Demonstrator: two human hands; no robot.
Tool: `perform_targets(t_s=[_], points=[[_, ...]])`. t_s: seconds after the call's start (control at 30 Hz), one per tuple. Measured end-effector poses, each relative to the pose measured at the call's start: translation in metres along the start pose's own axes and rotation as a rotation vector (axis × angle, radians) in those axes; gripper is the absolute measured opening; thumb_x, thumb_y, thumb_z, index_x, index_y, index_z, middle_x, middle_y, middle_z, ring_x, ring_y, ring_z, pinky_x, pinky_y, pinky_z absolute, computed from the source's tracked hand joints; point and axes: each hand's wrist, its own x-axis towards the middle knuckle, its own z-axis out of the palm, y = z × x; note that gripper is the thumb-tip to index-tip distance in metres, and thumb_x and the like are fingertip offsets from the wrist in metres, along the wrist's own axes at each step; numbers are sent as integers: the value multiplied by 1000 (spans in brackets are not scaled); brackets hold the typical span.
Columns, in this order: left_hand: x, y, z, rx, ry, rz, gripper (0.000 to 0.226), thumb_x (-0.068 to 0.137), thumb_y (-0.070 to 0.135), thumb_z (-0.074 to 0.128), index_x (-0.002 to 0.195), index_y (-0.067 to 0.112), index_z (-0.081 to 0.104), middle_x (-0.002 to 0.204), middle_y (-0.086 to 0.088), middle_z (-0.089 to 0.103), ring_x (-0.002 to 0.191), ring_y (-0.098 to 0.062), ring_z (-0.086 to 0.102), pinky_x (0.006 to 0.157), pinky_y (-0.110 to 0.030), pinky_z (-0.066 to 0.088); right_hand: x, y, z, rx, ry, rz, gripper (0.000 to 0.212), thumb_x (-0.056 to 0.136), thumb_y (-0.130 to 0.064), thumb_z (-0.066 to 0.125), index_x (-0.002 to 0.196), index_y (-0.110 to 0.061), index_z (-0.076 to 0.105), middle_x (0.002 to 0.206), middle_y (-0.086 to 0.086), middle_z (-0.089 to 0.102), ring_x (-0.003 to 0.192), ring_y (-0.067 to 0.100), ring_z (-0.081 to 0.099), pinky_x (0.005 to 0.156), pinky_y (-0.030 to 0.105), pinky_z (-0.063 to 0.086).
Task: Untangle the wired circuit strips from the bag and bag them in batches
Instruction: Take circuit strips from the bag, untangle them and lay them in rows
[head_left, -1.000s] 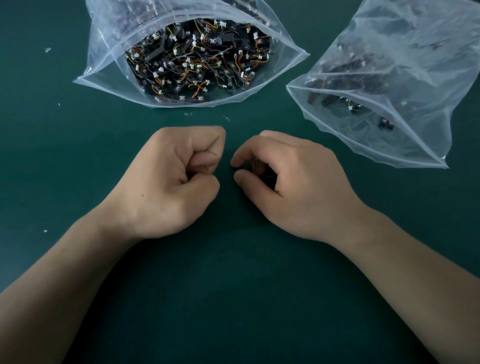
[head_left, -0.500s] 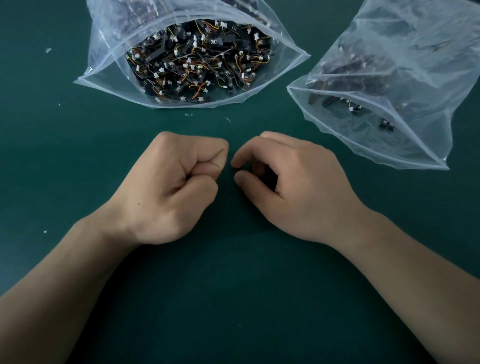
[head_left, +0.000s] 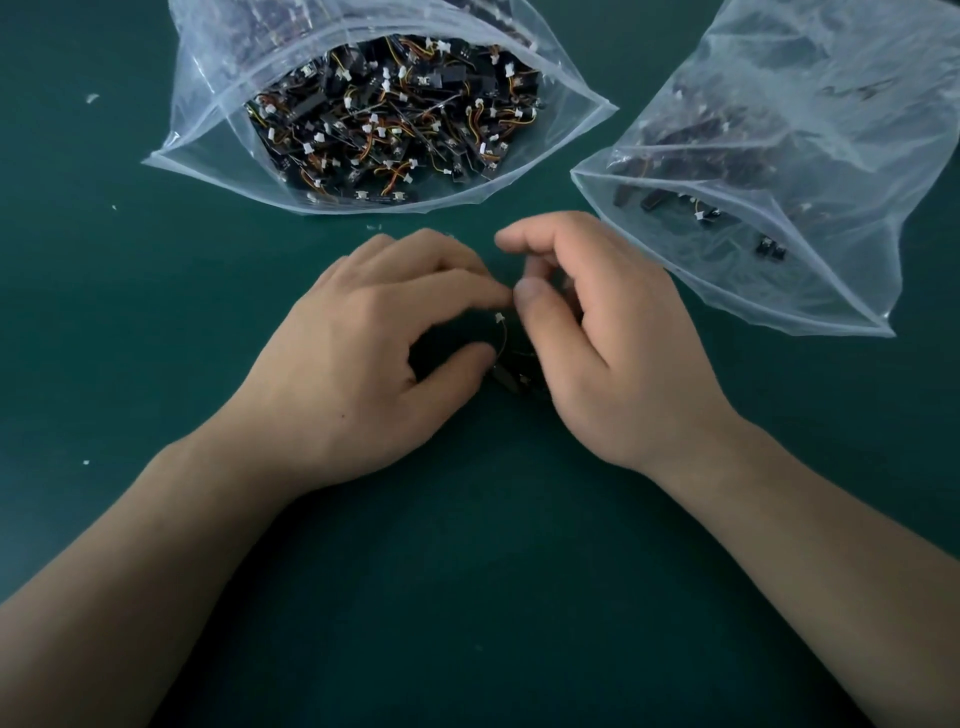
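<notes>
A small bunch of black circuit strips (head_left: 511, 378) with a thin wire and a white connector (head_left: 500, 318) lies between my hands on the green mat. My right hand (head_left: 618, 353) curls over the bunch and holds it, most of it hidden under the palm and fingers. My left hand (head_left: 363, 358) is loosely arched beside it, thumb tip touching the wire and forefinger tip meeting my right thumb. The big clear bag (head_left: 208, 119) at the back holds a tangled heap of wired strips (head_left: 395, 119). A second clear bag (head_left: 779, 249) at the right holds a few strips.
Both bags lie with their open mouths toward me on the dark green mat (head_left: 467, 597). Tiny white scraps (head_left: 92, 97) dot the mat at the left.
My left hand has uncurled from a fist and reached toward the right hand. My right hand has lifted its fingers, and a wire with a white connector now shows between the hands.
</notes>
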Motion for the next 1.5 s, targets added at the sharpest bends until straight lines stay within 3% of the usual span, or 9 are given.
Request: perform_targets(t_s=[0.13, 0.3, 0.47, 0.6, 0.77, 1.0, 1.17, 1.37, 1.5], points=[[-1, 0, 1, 44, -8, 16, 18, 94, 34, 70, 108, 31, 80, 117, 13, 66, 103, -23, 57, 96, -50, 48, 1, 2, 0, 22, 3, 60, 30, 107, -18, 43, 130, -15, 63, 93, -21, 60, 86, 0, 58, 79, 25, 46], [0, -1, 0, 11, 23, -19, 12, 90, 21, 69, 98, 26, 77, 103, 12, 67, 96, -22, 59, 92, -45, 49, 0, -1, -3, 63, 27, 69, 31, 109, -19, 39, 128, -15, 64, 90, -11, 67, 86, 12, 63, 75, 31, 50], [0, -5, 1, 26, 90, -65, 30, 90, 3, 64, 113, 22, 71, 97, 13, 63, 89, -17, 56, 88, -41, 48, 0, -3, -2, 58, 66, 111, 28, 110, -21, 41, 118, -16, 67, 79, -7, 64, 72, 13, 59, 65, 30, 45], [0, -5, 1, -7, 157, -106, 50, 93, -6, 61, 135, 21, 64, 100, 12, 58, 92, 1, 51, 91, -19, 41, 2, -5, 0, -54, -2, 133, 30, 107, -29, 45, 101, -16, 71, 82, -9, 65, 81, 12, 62, 77, 39, 49], [0, -4, -1, 4, 110, -87, 42, 90, -13, 65, 95, 26, 80, 99, 6, 62, 94, -22, 57, 87, -15, 40, 13, -4, -9, -49, -96, 212, 44, 107, -38, 43, 85, -9, 68, 64, 6, 60, 64, 21, 59, 65, 45, 46], [-1, -3, 0, -36, 114, -106, 49, 76, -24, 54, 79, 22, 73, 105, 12, 73, 102, -22, 60, 96, -45, 48, 17, 7, -28, -61, -316, 45, 25, 101, -43, 55, 90, -27, 71, 60, -7, 59, 60, 14, 57, 55, 28, 38], [-1, 2, -4, -60, 78, -150, 37, 69, -1, 49, 86, 24, 69, 107, 16, 71, 107, -21, 59, 98, -51, 47, 17, 14, -40, -146, -478, -72, 26, 83, -58, 71, 94, -35, 69, 65, -8, 61, 57, 7, 56, 54, 16, 34], [0, 4, -3, -58, 64, -171, 17, 88, 27, 64, 102, 29, 73, 102, 17, 70, 105, -19, 58, 100, -51, 45, 14, 19, -28, -60, -319, -26, 10, 90, -31, 76, 84, -29, 69, 63, -14, 67, 55, 7, 58, 53, 13, 35], [0, 1, -2, -38, 74, -197, 27, 90, 51, 65, 110, 35, 70, 101, 22, 67, 103, -12, 57, 100, -46, 46, 14, 15, -21, 80, -199, 25, 11, 95, -33, 70, 88, -27, 65, 68, -15, 71, 57, 15, 65, 55, 31, 48]])
